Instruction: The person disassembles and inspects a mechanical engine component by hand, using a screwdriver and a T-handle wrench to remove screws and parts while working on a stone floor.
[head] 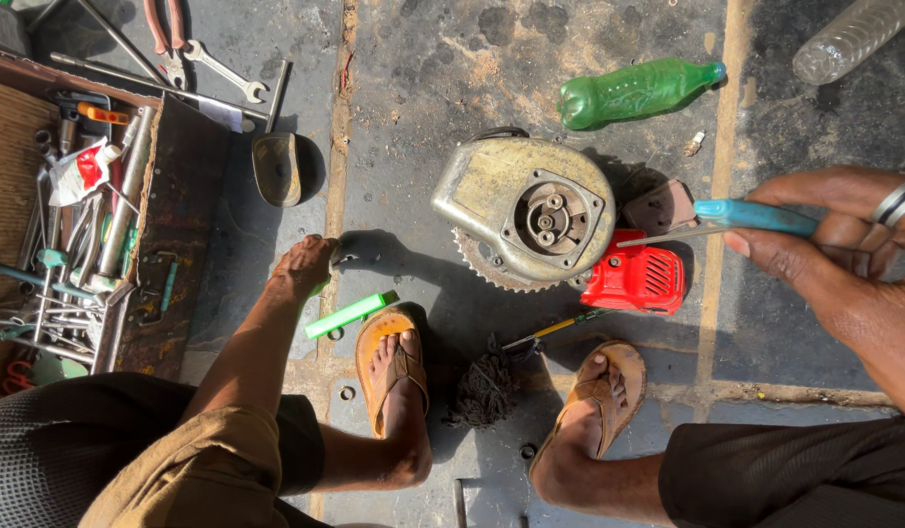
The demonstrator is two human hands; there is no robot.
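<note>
My right hand, with a ring on one finger, grips a blue-handled screwdriver. Its thin shaft points left toward a red plastic engine cover and a dark square part. A worn yellowish starter housing with a toothed rim lies beside the red cover. My left hand reaches down to the concrete floor with its fingers curled at a small grey metal piece. Whether it grips the piece is unclear. A green plastic stick lies just below that hand.
An open toolbox full of wrenches and drivers stands at the left. Pliers and a spanner lie behind it. A green bottle and a clear bottle lie at the back. A yellow-handled screwdriver and a dark rag lie between my sandalled feet.
</note>
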